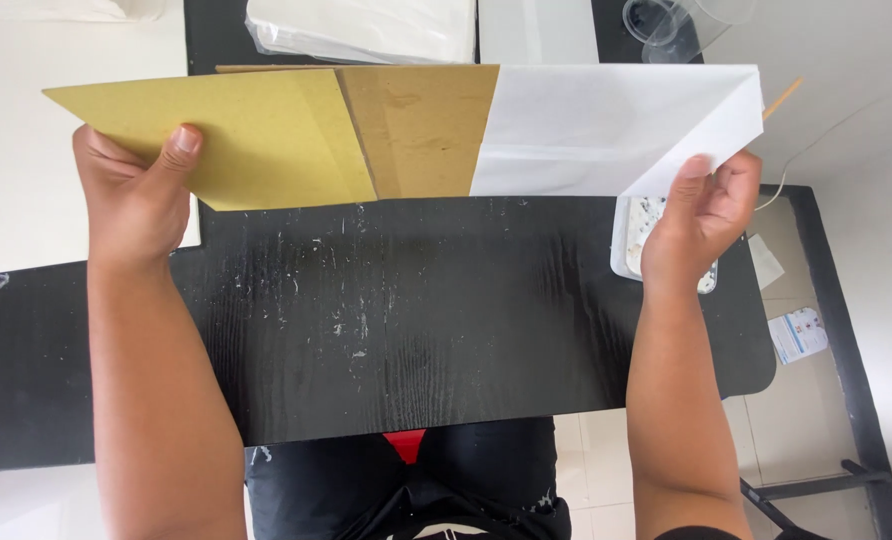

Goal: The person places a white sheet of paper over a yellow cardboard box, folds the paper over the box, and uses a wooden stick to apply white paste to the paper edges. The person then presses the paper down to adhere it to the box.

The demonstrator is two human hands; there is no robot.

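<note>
Above the scratched black wooden bench (396, 320), the left hand (136, 200) pinches a flat yellow-brown cardboard sheet (266, 135), while the right hand (701, 215) pinches a folded white paper sheet (606, 125) overlapping its right end.

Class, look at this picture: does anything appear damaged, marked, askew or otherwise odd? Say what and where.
The black table is scuffed with white flecks and scratches, thickest at its middle. The brown cardboard held up by the left hand and right hand shows darker stains near its top. Nothing looks spilled.
</note>
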